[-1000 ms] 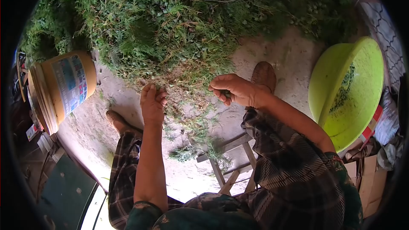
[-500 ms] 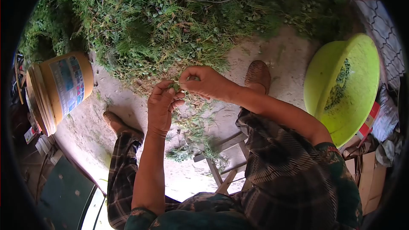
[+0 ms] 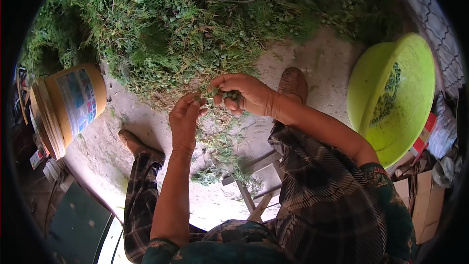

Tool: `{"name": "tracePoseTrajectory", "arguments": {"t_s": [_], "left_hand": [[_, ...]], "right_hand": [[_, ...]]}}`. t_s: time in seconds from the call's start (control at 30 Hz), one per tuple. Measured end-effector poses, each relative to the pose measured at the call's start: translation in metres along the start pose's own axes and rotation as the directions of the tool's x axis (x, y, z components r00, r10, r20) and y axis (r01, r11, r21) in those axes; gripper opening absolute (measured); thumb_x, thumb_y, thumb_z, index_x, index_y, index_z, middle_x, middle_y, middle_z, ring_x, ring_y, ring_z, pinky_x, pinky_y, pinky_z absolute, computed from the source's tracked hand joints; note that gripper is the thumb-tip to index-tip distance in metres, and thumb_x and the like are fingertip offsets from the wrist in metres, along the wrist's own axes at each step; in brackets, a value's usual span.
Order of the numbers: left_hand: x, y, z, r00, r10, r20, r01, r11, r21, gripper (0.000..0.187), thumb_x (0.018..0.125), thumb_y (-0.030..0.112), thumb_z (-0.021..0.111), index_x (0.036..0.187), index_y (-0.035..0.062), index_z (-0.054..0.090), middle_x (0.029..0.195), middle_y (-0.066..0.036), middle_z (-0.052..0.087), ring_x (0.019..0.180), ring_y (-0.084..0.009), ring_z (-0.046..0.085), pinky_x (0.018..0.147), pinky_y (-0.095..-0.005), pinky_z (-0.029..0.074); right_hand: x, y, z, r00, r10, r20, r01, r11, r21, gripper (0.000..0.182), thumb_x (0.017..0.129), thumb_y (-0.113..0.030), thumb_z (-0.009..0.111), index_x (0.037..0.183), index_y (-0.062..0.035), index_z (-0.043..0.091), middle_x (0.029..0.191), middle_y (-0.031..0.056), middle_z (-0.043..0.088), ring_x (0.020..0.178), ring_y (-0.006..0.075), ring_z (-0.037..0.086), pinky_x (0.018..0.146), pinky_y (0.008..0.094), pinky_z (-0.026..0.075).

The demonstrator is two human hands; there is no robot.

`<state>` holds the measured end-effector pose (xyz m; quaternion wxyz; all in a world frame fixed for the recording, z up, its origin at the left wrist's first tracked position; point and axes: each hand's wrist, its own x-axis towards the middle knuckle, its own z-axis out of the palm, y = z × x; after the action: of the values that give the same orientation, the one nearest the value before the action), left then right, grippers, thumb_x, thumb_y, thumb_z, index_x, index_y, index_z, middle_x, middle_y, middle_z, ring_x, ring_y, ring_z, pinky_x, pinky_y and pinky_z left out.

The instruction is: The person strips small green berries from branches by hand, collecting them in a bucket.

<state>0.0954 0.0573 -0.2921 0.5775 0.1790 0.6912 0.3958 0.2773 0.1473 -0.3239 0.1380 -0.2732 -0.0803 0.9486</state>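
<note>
Above the floor, my left hand (image 3: 184, 115) pinches a small green sprig (image 3: 198, 97) between thumb and fingers. Close beside it on the right, my right hand (image 3: 244, 93) curls round several small green cones (image 3: 231, 97), its thumb and forefinger near the sprig. Beyond both hands lies a large heap of green conifer branches (image 3: 181, 34). At the right stands a tilted yellow-green basin (image 3: 415, 93) with small green cones (image 3: 390, 95) inside.
An orange-yellow bucket (image 3: 100, 88) with a label stands at the left. A wooden stool frame (image 3: 244, 195) and loose green clippings (image 3: 222, 154) are between my legs. Cardboard (image 3: 425, 205) lies at the lower right.
My right hand has turned and opened slightly away from my left, showing the cones in its palm. The green piece at my left fingertips now looks smaller.
</note>
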Motion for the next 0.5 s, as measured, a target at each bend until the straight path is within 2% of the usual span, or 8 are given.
{"name": "tracePoseTrajectory", "arguments": {"t_s": [0.07, 0.13, 0.2, 0.27, 0.33, 0.4, 0.43, 0.5], "left_hand": [[-0.002, 0.001, 0.003, 1.0, -0.004, -0.008, 0.004, 1.0, -0.029, 0.021, 0.091, 0.013, 0.054, 0.109, 0.0019, 0.057, 0.097, -0.007, 0.063, 0.089, -0.0162, 0.062, 0.073, -0.0284, 0.052], [-0.003, 0.004, 0.005, 1.0, -0.008, -0.017, 0.006, 0.998, -0.06, 0.023, 0.091, 0.012, 0.053, 0.111, 0.0016, 0.056, 0.096, -0.007, 0.063, 0.089, -0.0156, 0.063, 0.073, -0.0282, 0.052], [-0.003, 0.007, 0.007, 1.0, -0.008, -0.019, 0.006, 0.995, -0.102, 0.022, 0.09, 0.012, 0.055, 0.108, 0.0001, 0.058, 0.095, -0.009, 0.064, 0.079, -0.014, 0.063, 0.068, -0.0271, 0.053], [-0.005, 0.013, 0.011, 1.0, -0.003, 0.002, 0.004, 0.993, -0.116, 0.022, 0.09, 0.012, 0.055, 0.108, 0.0003, 0.058, 0.095, -0.009, 0.064, 0.079, -0.0136, 0.062, 0.068, -0.0268, 0.052], [-0.006, 0.016, 0.015, 1.0, 0.001, 0.023, 0.001, 0.992, -0.129, 0.022, 0.089, 0.013, 0.056, 0.108, 0.0006, 0.058, 0.094, -0.008, 0.064, 0.079, -0.0131, 0.062, 0.067, -0.0266, 0.052], [-0.006, 0.018, 0.018, 0.994, -0.052, 0.1, 0.078, 0.958, -0.277, 0.024, 0.091, 0.011, 0.055, 0.112, 0.0016, 0.056, 0.096, -0.007, 0.064, 0.079, -0.0126, 0.062, 0.066, -0.0242, 0.05], [-0.006, 0.018, 0.02, 0.994, -0.053, 0.1, 0.079, 0.958, -0.277, 0.024, 0.091, 0.011, 0.055, 0.112, 0.0016, 0.056, 0.096, -0.007, 0.064, 0.079, -0.0126, 0.062, 0.066, -0.0242, 0.05], [-0.006, 0.017, 0.023, 0.998, -0.012, 0.06, 0.02, 0.989, -0.147, 0.023, 0.09, 0.01, 0.056, 0.111, 0.001, 0.058, 0.099, -0.007, 0.064, 0.079, -0.0112, 0.06, 0.066, -0.023, 0.049]], "right_hand": [[-0.003, -0.001, 0.002, 1.0, -0.006, 0.021, 0.005, 0.999, 0.033, 0.022, 0.092, -0.014, 0.046, 0.106, -0.0017, 0.057, 0.077, 0.0093, 0.061, 0.05, 0.0093, 0.05, 0.038, 0.0255, 0.039], [-0.003, -0.002, 0.0, 0.999, -0.015, 0.05, 0.012, 0.999, 0.049, 0.023, 0.093, -0.015, 0.046, 0.108, 0.0, 0.055, 0.08, 0.0096, 0.061, 0.051, 0.0086, 0.051, 0.04, 0.0246, 0.039], [-0.003, -0.001, -0.001, 0.996, -0.024, 0.08, 0.019, 0.998, 0.065, 0.026, 0.094, -0.017, 0.047, 0.111, 0.0017, 0.053, 0.083, 0.0099, 0.062, 0.051, 0.008, 0.053, 0.041, 0.0237, 0.04], [-0.003, 0.002, -0.002, 0.997, -0.024, 0.067, 0.024, 1.0, -0.006, 0.027, 0.096, -0.021, 0.047, 0.11, 0.0015, 0.053, 0.082, 0.0079, 0.061, 0.051, 0.0068, 0.051, 0.042, 0.0225, 0.039], [-0.003, 0.004, -0.004, 0.996, -0.019, 0.082, 0.019, 1.0, 0.003, 0.028, 0.096, -0.022, 0.047, 0.11, 0.0009, 0.053, 0.081, 0.0069, 0.06, 0.051, 0.0063, 0.05, 0.043, 0.0221, 0.039], [-0.003, 0.005, -0.007, 0.995, -0.014, 0.098, 0.013, 1.0, 0.012, 0.028, 0.096, -0.023, 0.047, 0.11, 0.0003, 0.053, 0.081, 0.0058, 0.059, 0.052, 0.0059, 0.049, 0.043, 0.0217, 0.038], [-0.002, 0.005, -0.009, 0.995, 0.0, 0.104, -0.004, 0.999, 0.037, 0.026, 0.094, -0.026, 0.051, 0.105, -0.0022, 0.056, 0.08, 0.0047, 0.06, 0.053, 0.0068, 0.05, 0.044, 0.0233, 0.039], [-0.002, 0.005, -0.009, 0.994, 0.014, 0.108, -0.021, 0.998, 0.064, 0.025, 0.092, -0.028, 0.055, 0.101, -0.0047, 0.058, 0.079, 0.0036, 0.06, 0.055, 0.0077, 0.052, 0.046, 0.025, 0.04]]}}
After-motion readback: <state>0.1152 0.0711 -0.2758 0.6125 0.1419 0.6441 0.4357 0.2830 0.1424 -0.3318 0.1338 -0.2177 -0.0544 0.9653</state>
